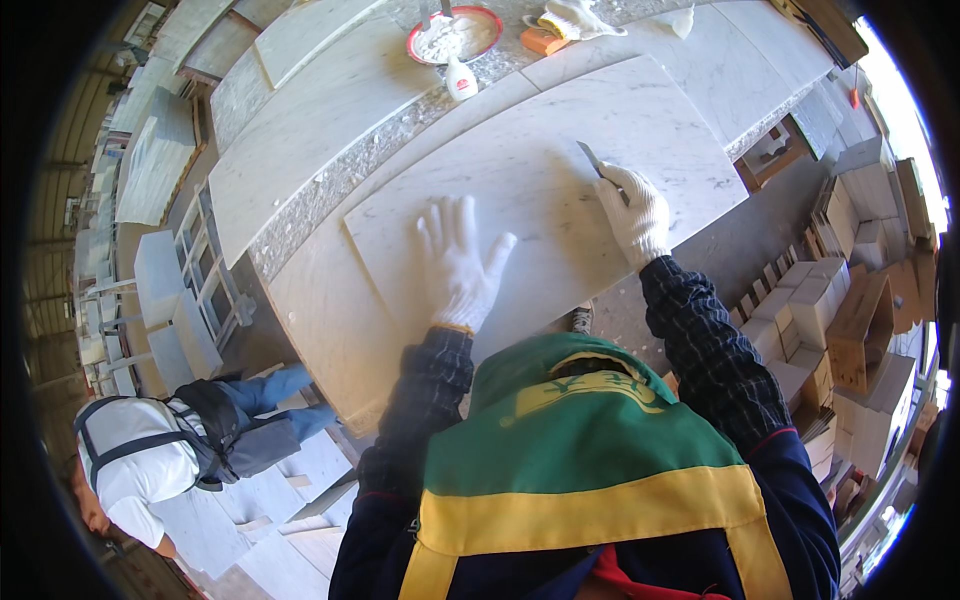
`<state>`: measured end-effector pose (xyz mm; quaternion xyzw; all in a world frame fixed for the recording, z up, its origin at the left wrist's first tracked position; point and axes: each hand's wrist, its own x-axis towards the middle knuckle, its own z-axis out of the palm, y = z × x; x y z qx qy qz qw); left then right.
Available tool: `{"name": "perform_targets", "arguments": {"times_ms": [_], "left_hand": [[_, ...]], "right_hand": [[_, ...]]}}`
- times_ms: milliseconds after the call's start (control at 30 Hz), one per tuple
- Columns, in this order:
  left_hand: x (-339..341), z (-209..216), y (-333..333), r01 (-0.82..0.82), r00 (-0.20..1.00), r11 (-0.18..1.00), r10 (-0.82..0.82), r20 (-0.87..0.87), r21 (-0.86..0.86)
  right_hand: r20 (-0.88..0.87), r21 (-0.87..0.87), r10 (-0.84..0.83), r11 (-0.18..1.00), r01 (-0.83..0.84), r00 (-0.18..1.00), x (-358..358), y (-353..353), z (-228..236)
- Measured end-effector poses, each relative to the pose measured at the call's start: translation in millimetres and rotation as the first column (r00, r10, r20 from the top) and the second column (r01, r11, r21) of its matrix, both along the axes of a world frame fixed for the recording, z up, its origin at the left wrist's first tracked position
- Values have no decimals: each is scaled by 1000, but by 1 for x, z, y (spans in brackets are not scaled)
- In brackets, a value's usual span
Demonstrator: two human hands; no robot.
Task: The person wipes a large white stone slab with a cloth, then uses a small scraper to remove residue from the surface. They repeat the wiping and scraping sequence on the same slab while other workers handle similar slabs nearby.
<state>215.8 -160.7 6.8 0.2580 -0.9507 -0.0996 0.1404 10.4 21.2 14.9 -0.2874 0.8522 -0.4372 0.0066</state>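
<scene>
A white marble slab [535, 190] with grey veins lies before me, on top of other pale slabs. My left hand [462, 265], in a white knit glove, rests flat on its left part with fingers spread; it holds nothing. In my right hand [634, 212], also gloved, a putty knife [590, 156] is gripped, its narrow metal blade pointing up and left just over the slab. The handle is hidden in my fingers. Beyond the slab, a red-rimmed bowl [412, 48] holds white paste or powder with metal tools standing in it. Beside it stands a small white bottle [461, 80].
An orange block [543, 41] and a white glove [580, 20] lie at the far edge. Boxes and stacked pale tiles [815, 300] stand on the right. At lower left another person [190, 440] bends over slabs. A metal frame [210, 265] stands on the left.
</scene>
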Motion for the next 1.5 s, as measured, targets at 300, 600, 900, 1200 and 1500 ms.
{"name": "perform_targets", "arguments": {"times_ms": [300, 600, 900, 1200, 1500], "left_hand": [[-20, 15, 54, 333, 939, 943, -332, -83, -10], [19, 20, -14, -213, 953, 975, 221, 209, -61], [-26, -5, 84, 582, 807, 813, -579, 118, 11], [93, 24, -123, -527, 796, 809, 577, 184, -260], [4, -1, -55, 228, 961, 973, -221, 168, -21]], "right_hand": [[-24, -20, -6, 1000, 6, 1000, 0, 0, -2], [-48, -51, 1, 999, -4, 999, -1, -1, -3], [101, -185, -65, 979, 83, 993, -2, 2, -13], [39, -153, -58, 986, 63, 998, -5, 3, -18], [130, -145, -32, 988, 51, 991, 0, 3, -11]]}}
